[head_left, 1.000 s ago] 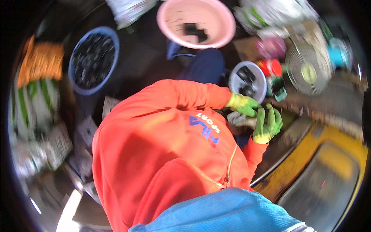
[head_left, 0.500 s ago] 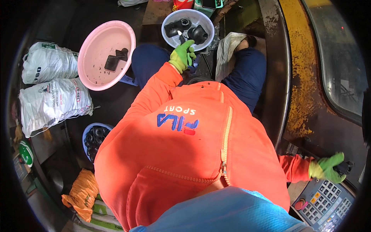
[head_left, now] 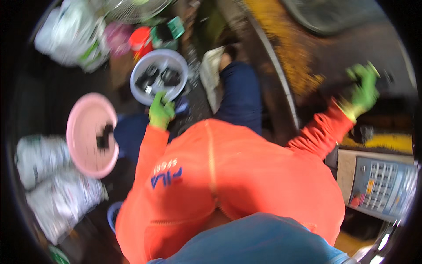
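The round basin (head_left: pixel 160 54) opens upward; my left hand (head_left: pixel 161 111) stays at its rim, right hand (head_left: pixel 364 90) moved forward; both grips I cannot tell.

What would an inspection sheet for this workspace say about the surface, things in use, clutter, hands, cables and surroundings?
Surface: dark floor, details blurred.
Job's things: lavender basin with black pieces in it.
Clutter: pink basin with dark pieces in it; white sacks beside it; red container beyond the lavender basin.
Left hand: green-gloved, at the lavender basin's near rim; contact unclear.
Right hand: green-gloved, stretched out to the right by a dark housing; too blurred to tell any grip.
Cables: nothing seen.
Surroundings: fan at the top edge; control panel at the right.
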Available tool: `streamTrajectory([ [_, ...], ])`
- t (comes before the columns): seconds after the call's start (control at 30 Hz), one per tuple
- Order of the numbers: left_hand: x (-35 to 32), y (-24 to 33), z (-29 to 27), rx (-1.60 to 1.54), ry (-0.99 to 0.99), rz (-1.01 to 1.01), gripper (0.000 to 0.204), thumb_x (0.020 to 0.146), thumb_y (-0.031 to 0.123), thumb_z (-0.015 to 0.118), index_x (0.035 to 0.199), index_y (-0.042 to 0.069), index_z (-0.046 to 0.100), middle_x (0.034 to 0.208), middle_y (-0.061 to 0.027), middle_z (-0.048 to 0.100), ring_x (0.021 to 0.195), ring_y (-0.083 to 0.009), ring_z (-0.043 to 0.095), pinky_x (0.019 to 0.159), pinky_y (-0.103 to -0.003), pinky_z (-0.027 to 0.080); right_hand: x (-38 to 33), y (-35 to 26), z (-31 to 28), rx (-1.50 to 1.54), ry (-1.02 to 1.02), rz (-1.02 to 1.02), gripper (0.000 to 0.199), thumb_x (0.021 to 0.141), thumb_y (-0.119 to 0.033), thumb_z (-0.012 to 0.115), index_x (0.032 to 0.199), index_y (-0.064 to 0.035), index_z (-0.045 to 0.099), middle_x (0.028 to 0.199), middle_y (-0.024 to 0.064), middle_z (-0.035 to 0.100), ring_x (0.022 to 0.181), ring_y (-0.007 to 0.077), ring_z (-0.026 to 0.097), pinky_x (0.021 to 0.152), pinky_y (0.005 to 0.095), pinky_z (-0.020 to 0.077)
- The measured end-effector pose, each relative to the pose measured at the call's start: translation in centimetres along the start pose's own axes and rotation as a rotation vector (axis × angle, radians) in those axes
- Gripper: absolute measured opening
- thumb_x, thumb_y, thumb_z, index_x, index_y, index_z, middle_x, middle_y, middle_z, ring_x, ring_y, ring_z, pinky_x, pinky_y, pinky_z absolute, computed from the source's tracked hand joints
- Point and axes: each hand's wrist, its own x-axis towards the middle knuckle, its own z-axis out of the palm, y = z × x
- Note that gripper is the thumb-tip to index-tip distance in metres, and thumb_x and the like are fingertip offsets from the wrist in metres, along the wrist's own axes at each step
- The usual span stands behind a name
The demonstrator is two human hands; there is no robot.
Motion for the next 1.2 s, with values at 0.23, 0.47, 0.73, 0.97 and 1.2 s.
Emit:
streamTrajectory([
  [0.23,-1.2,-0.9,1.0,0.177,-0.053,0.075,0.034,0.091,0.037,0.063,0.113,0.012,0.06,0.07,0.0024,0.05,0.054,-0.0135,0.047,0.049,-0.032,0.04,5.7,8.6,12.9,0.496,-0.114,0.405,0.019,0.09,-0.023,0.064,0.088,-0.0039,0.064,0.066,0.0033,0.059,0.053,0.0125,0.056,0.048,0.0252,0.0432],
  [0.47,3.1,-1.2,-5.0,0.214,-0.098,0.148,0.038,0.095,0.026,0.06,0.129,0.01,0.058,0.08,0.0011,0.057,0.06,-0.0134,0.05,0.051,-0.029,0.045,9.8,9.1,20.1,0.173,-0.363,0.386,0.04,0.086,-0.035,0.066,0.103,0.0003,0.059,0.071,0.0075,0.062,0.064,0.015,0.06,0.061,0.0308,0.0479],
  [0.73,4.9,-2.2,-5.5,0.068,-0.012,0.141,0.023,0.091,0.037,0.064,0.093,0.014,0.062,0.068,0.0041,0.056,0.055,-0.0105,0.049,0.046,-0.026,0.04,21.4,12.7,8.3,0.213,-0.422,0.296,0.028,0.088,-0.033,0.067,0.096,-0.0072,0.062,0.072,0.0012,0.058,0.061,0.0106,0.054,0.054,0.0244,0.0421],
  [0.97,3.4,-0.4,-3.0,0.086,0.292,0.261,0.033,0.089,0.045,0.065,0.073,0.017,0.057,0.064,0.0047,0.056,0.052,-0.0106,0.049,0.047,-0.025,0.042,31.8,34.4,-6.7,-0.437,0.187,0.368,0.042,0.078,-0.041,0.075,0.094,-0.0028,0.069,0.071,0.0017,0.06,0.063,0.0105,0.053,0.056,0.0258,0.0411],
  [1.2,3.3,1.0,2.8,0.314,0.227,0.208,0.037,0.09,0.045,0.064,0.066,0.019,0.053,0.058,0.0052,0.052,0.044,-0.0085,0.045,0.039,-0.023,0.037,33.9,42.1,-10.0,-0.563,0.164,0.457,0.057,0.077,-0.044,0.073,0.114,-0.0003,0.066,0.11,0.0171,0.068,0.104,0.0267,0.064,0.091,0.039,0.047],
])
